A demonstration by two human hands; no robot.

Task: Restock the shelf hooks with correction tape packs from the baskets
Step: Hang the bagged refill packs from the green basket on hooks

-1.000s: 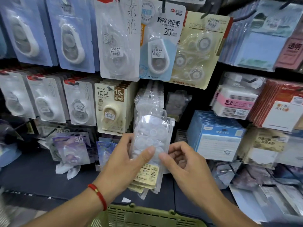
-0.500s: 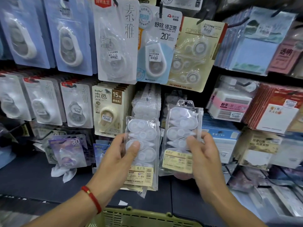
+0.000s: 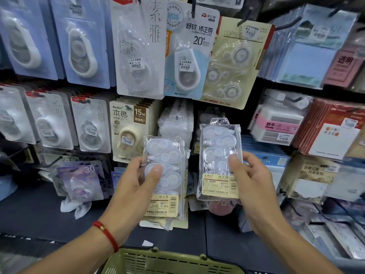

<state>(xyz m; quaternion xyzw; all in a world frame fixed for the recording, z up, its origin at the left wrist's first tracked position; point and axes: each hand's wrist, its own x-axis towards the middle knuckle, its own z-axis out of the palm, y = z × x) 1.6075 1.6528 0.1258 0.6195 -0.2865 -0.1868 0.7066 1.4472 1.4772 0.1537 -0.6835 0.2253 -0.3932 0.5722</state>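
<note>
My left hand (image 3: pixel 136 186) grips a small stack of clear zip bags of white correction tapes (image 3: pixel 167 155), thumb across the front. My right hand (image 3: pixel 250 186) holds a single bag of the same kind (image 3: pixel 215 147) upright, thumb on its front, its hang hole at the top. That pack stands in front of a row of like bags on a hook (image 3: pixel 175 121) in the middle shelf row. A green basket (image 3: pixel 169 262) shows its rim at the bottom edge, below both hands.
Carded correction tapes hang on hooks above and to the left, among them a beige 15M pack (image 3: pixel 128 131). Sticky notes and erasers (image 3: pixel 276 123) fill the right side. Loose packs lie on the dark shelf ledge (image 3: pixel 35 212).
My hands have split the stack: the right hand drew one bag away to the right and lifted it a little toward the hooks. The left hand kept the remaining bags.
</note>
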